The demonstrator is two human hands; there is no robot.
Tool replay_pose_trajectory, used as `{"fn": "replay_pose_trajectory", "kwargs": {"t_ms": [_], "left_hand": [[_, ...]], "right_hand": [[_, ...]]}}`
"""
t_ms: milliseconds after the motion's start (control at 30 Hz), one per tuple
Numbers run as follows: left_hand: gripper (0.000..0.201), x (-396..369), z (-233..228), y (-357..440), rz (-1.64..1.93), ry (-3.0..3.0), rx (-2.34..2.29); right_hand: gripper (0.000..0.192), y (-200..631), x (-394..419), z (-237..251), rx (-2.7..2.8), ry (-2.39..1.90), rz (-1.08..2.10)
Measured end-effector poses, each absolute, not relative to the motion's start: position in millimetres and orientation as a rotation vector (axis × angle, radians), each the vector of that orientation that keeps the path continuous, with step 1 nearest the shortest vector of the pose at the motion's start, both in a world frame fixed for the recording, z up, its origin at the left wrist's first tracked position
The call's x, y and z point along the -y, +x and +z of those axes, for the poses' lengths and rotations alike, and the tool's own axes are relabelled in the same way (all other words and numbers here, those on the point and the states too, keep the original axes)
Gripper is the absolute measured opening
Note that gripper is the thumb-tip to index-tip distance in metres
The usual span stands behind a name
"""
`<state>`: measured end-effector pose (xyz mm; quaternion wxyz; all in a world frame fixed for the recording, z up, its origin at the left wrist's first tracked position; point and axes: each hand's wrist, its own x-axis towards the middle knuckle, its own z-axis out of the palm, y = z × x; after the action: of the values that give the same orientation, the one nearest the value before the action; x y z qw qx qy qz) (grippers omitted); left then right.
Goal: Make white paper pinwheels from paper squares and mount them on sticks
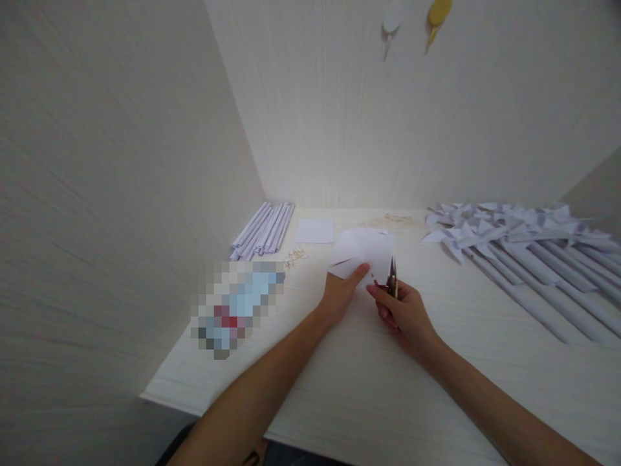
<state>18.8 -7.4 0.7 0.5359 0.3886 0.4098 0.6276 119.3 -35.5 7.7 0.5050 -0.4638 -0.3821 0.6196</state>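
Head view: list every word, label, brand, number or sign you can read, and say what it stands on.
No text can be read.
The pixelated object at the left of the table is blurred out.
The paper in the left hand, the scissors in the right hand, and the pinwheels are unmarked.

Walls: pale cream panels (107, 168) with a fine horizontal grain stand on the left and at the back (369, 123); they meet in a corner behind the desk.
Right side: a darker wall strip (599, 184) shows at the far right edge.
Desk: a light wood-grain top (369, 388) runs into the corner, its front edge at lower left.
Wall hooks: a white one (391, 21) and a yellow one (438, 13) hang high on the back wall.
Light: soft and even, brightest where the back wall meets the desk.
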Motion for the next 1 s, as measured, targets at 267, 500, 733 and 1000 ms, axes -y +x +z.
{"fn": "replay_pose_trajectory", "kwargs": {"t_ms": [267,500,733,1000], "left_hand": [[0.032,-1.8,-1.1,10.7,1.527,0.723,-1.015],[0.020,1.3,5.2,9.6,1.502,0.650,-0.886],[0.023,2.9,5.4,11.8,1.351,0.682,-0.845],[0.028,12.2,7.5,17.2,1.240,0.793,-0.794]], "right_hand": [[0.034,120.1,34.9,6.1,0.851,-1.104,1.466],[0.028,122.0,33.7,6.3,0.740,-1.039,1.415],[0.027,129.5,27.5,6.6,0.657,-0.915,1.373],[0.036,130.8,25.9,8.1,0.595,-0.859,1.379]]}}
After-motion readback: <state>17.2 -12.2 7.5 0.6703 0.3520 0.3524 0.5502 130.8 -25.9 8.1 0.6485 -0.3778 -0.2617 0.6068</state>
